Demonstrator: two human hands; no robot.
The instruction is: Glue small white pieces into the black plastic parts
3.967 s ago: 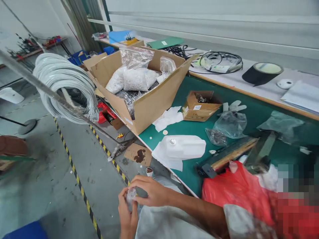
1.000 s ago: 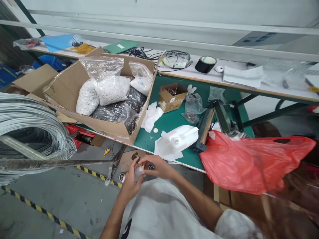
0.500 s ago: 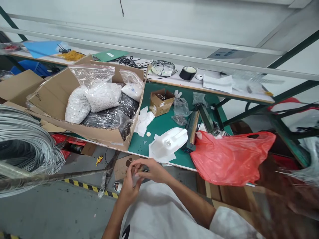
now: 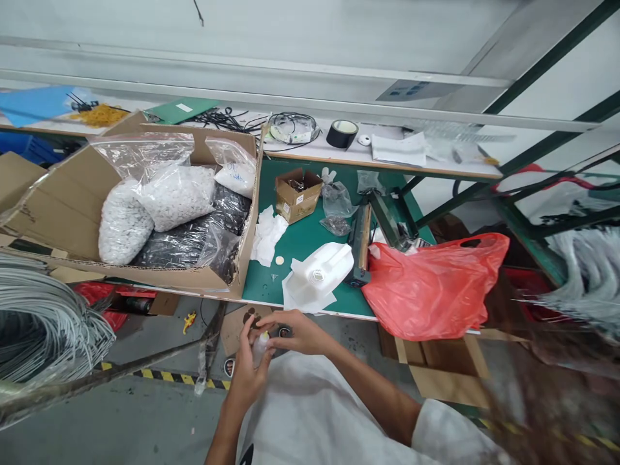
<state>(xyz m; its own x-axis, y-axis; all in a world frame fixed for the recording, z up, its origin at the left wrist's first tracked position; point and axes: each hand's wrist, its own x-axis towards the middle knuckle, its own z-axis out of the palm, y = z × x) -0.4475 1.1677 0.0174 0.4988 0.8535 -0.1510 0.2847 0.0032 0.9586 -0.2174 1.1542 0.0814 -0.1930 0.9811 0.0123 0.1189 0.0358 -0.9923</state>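
My left hand [image 4: 249, 361] is wrapped around a small translucent squeeze bottle [image 4: 259, 347] with a yellowish tip, held upright in front of my shirt. Around the bottle's top my right hand [image 4: 298, 332] curves its thumb and fingers, closed in near the tip. Beyond the hands, a white plastic jug [image 4: 323, 270] rests on white paper [image 4: 294, 301] at the front of the green table [image 4: 264, 287]. A small round cream-coloured disc [image 4: 279, 260], perhaps a cap, lies left of the jug.
A large carton [image 4: 169, 272] holds bags of white pieces [image 4: 177, 197]. A small cardboard box [image 4: 298, 196] sits behind the jug. At right, a red plastic bag [image 4: 436, 284] hangs over the edge. Coiled grey wire [image 4: 53, 316] is at left; black tape [image 4: 342, 134] is on the shelf.
The view has turned a little to the right, so the table's contents sit further left. The bottle's yellowish tip, covered before, now shows between my hands.
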